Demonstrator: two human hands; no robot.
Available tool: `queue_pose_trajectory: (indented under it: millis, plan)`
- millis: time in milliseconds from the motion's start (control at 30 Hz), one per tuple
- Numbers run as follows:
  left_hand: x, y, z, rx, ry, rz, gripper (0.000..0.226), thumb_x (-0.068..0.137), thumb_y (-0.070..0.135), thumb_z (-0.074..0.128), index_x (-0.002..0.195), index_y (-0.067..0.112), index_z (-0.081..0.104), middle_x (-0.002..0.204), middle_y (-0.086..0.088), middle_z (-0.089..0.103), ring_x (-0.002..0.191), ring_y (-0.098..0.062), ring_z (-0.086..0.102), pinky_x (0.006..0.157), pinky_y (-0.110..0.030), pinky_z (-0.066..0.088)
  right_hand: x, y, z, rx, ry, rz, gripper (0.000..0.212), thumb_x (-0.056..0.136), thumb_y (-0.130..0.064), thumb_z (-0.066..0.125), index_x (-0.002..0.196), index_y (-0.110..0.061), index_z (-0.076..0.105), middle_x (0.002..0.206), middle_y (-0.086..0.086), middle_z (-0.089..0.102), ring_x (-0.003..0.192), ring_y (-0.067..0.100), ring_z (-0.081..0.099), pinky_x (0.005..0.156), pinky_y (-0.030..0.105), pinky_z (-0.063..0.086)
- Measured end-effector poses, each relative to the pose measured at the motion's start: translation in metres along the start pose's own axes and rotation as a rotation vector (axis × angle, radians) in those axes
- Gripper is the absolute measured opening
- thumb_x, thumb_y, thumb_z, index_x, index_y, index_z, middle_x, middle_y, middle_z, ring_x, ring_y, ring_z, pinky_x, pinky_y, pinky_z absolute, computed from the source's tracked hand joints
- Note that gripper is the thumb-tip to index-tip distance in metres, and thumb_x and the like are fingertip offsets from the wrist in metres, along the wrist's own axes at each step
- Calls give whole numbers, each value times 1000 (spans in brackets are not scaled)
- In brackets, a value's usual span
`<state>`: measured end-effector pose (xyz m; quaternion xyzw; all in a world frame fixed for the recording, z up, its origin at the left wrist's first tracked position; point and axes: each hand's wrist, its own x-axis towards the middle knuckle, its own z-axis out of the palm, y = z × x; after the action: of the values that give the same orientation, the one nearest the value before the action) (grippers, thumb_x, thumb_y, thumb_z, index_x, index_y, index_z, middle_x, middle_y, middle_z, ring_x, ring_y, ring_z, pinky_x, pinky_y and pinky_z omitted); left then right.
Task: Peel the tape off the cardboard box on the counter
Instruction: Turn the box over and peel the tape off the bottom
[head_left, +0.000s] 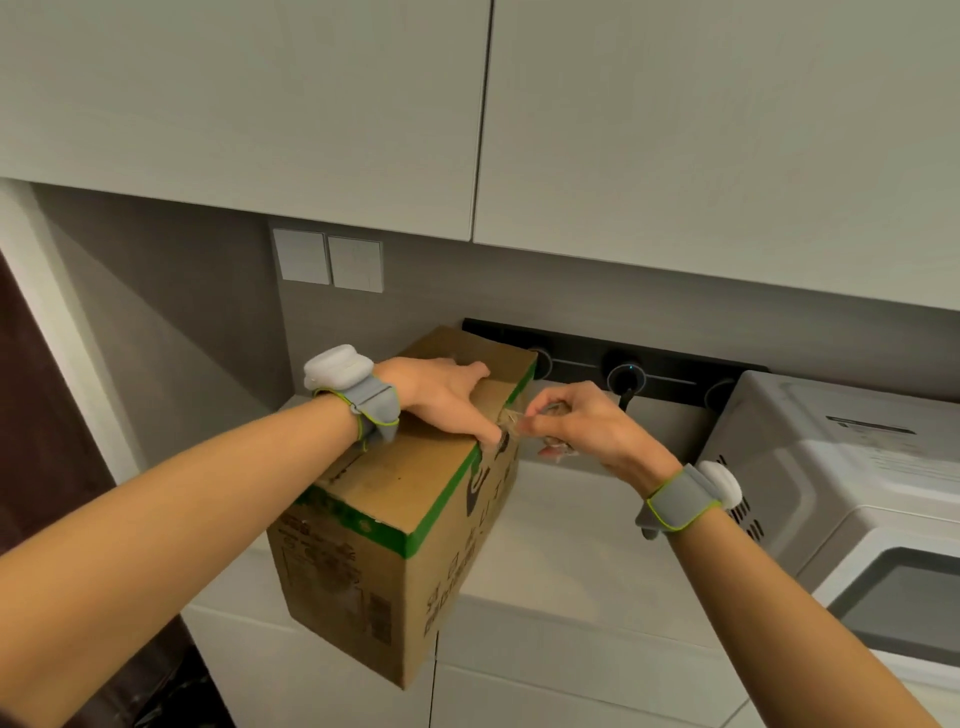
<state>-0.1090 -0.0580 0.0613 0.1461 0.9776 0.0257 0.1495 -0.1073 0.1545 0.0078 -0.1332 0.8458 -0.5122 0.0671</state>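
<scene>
A strip of clear, crinkled tape (511, 418) is pinched between thumb and fingertips of the right hand (587, 421), and more is bunched under its curled fingers. At nine o'clock from the pinch, the left hand (441, 395) is laid flat, fingers straight, on the cardboard box (395, 519). The brown, green-edged box is stood on the pale, smooth counter (571, 545), its near corner past the front edge. A white microwave (841, 467) is seen at three o'clock and a black power track (675, 374) at one o'clock.

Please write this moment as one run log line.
left hand: presses top of brown green-banded cardboard box | right hand: pinches clear tape at its right top edge | tape: partly peeled
</scene>
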Motion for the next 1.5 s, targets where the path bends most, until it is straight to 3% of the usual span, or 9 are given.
queue_pose_trajectory:
  millis: [133, 400, 567, 800, 967, 1067, 1167, 1300, 1500]
  plan:
    - [-6, -19, -3, -67, 27, 25, 106, 75, 61, 71, 162, 35, 18, 157, -4, 41, 134, -26, 46, 107, -42, 47, 2, -6, 7, 64, -56, -59, 3, 89, -3, 72, 86, -3, 71, 79, 4, 71, 73, 16, 68, 78, 39, 60]
    - [-19, -56, -11, -232, 30, 61, 88, 88, 46, 69, 161, 43, 19, 156, 0, 43, 110, -16, 54, 88, -29, 47, 13, -8, 36, 507, -168, -7, 6, 70, -5, 59, 67, -11, 60, 97, 16, 61, 95, 28, 60, 95, 50, 51]
    - [-27, -75, -12, -260, 40, 54, 85, 87, 52, 58, 161, 47, 17, 160, -3, 43, 127, -22, 56, 99, -32, 48, 22, 3, 42, 662, -162, 24, 6, 64, -2, 52, 62, -8, 53, 112, 19, 58, 113, 36, 57, 110, 63, 42]
    - [-29, -86, -12, -316, 64, 22, 84, 83, 55, 54, 158, 55, 18, 164, 1, 35, 135, -22, 48, 107, -38, 44, 25, 9, 42, 607, -112, -10, 16, 85, 7, 55, 75, -6, 55, 117, 33, 58, 114, 40, 65, 100, 53, 54]
    - [-24, -80, -10, -292, 78, 55, 73, 100, 40, 56, 160, 52, 16, 163, -1, 38, 125, -19, 51, 98, -33, 45, 16, 7, 35, 1118, -315, -94, 6, 70, -5, 55, 67, -8, 51, 127, 25, 56, 136, 52, 46, 111, 72, 33]
    - [-24, -81, -11, -284, 74, 49, 72, 101, 41, 54, 160, 53, 15, 161, -2, 41, 124, -19, 53, 100, -35, 47, 9, 4, 22, 1324, -270, -155, 16, 72, -8, 40, 61, -9, 52, 135, 25, 56, 137, 54, 44, 111, 77, 25]
    - [-23, -72, -9, -232, 76, 59, 72, 102, 45, 52, 162, 48, 12, 163, -5, 37, 136, -25, 47, 100, -36, 42, 4, 4, 18, 1241, -261, -140, 20, 81, -6, 40, 67, -11, 54, 137, 26, 55, 137, 52, 46, 113, 73, 28]
    - [-17, -43, 2, -85, 91, 65, 76, 100, 62, 43, 163, 45, 5, 173, -7, 15, 157, -31, 18, 122, -48, 24, 2, 0, 23, 1144, -210, -138, 11, 85, 1, 54, 86, -10, 55, 121, 28, 61, 127, 50, 56, 103, 60, 49]
    - [-3, -5, 31, 5, 118, 62, 81, 95, 70, 40, 162, 47, 1, 175, -5, -4, 157, -48, -7, 122, -69, -2, -10, -13, 28, 959, -129, -159, 54, 81, 23, 49, 121, -12, 54, 99, 29, 70, 98, 41, 72, 82, 46, 63]
